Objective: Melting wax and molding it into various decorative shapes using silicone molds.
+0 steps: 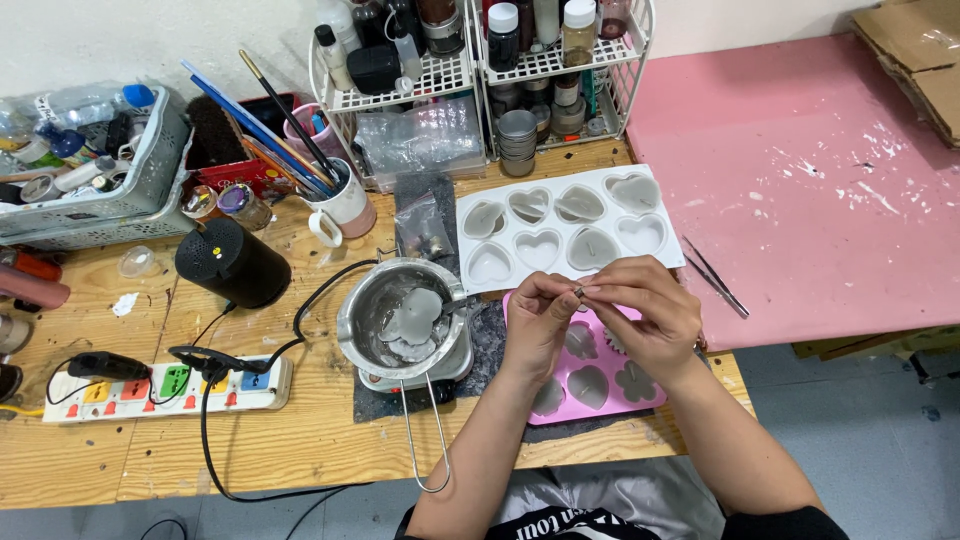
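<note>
A pale wooden plank workbench (300, 440) carries a white multi-socket power strip (165, 388) near left, a black cylindrical speaker (232, 262), a white heart-cavity silicone mould (568, 228) centre, and a pink mat (800, 170) far right.

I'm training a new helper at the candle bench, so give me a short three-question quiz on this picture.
1. True or false: both hands pinch one small item above the pink mould.
2. How many heart cavities does the white mould have?
3. What sits in the metal pot: A) grey wax pieces, B) brushes, C) water only?

Key: 1 true. 2 eight. 3 A.
</note>
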